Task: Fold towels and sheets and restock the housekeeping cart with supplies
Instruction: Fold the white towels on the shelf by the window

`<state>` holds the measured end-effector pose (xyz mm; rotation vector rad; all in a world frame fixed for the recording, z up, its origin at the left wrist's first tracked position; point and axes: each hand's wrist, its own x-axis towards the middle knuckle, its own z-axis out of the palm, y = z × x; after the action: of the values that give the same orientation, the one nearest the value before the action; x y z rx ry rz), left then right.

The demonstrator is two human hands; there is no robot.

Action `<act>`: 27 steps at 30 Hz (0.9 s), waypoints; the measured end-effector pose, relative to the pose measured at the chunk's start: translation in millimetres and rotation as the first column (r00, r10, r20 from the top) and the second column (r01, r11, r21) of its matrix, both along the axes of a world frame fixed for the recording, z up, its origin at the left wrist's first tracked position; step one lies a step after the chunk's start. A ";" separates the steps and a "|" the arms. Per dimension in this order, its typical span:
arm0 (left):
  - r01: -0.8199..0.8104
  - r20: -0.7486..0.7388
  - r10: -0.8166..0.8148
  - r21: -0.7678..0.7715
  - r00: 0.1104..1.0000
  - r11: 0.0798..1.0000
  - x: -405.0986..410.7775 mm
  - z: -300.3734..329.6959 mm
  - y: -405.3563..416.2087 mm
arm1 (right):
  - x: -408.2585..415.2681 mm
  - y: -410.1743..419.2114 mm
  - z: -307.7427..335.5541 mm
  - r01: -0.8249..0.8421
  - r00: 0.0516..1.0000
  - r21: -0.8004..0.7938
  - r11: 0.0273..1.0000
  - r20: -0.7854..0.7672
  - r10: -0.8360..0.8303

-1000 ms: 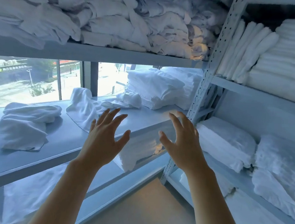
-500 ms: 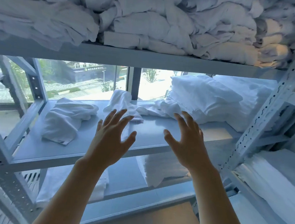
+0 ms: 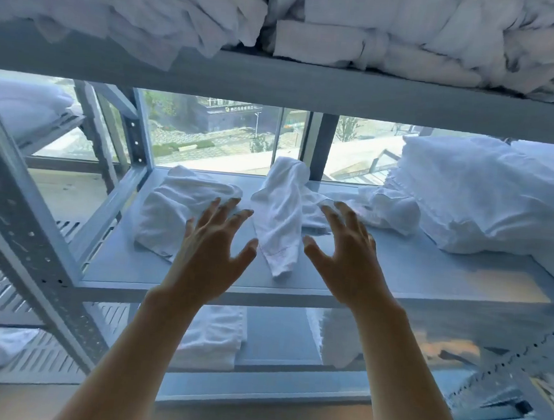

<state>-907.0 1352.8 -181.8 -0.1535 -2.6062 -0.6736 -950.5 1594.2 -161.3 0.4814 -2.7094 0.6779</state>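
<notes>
Both hands, left hand and right hand, are hovering at frame centre, grip wide and empty, flanking the crumpled towel; folding is not yet starting.

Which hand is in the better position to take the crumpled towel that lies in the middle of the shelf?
Probably the right hand, narrowly. The crumpled towel lies between both open hands, but its bulk leans toward the right fingers. The left hand sits nearer the other towel.
</notes>
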 end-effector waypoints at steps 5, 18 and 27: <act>0.003 0.024 -0.004 0.012 1.000 1.000 -56.2 -18.4 -32.7 | -53.2 -33.2 -21.7 0.001 0.999 0.023 1.000 0.034 -0.002; 0.172 0.187 -0.168 -0.008 0.968 0.985 -191.4 -100.3 -21.7 | -168.2 -41.1 -99.8 0.059 0.974 0.152 0.987 0.210 -0.090; 0.173 0.428 -0.085 -0.170 0.900 0.970 -255.8 -182.5 16.5 | -262.6 -21.7 -153.9 0.044 0.955 0.207 0.977 0.279 -0.102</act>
<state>-1162.8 1369.3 -364.3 -0.2752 -3.1046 -0.5252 -1213.0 1572.5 -315.2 0.3472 -3.0724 0.4916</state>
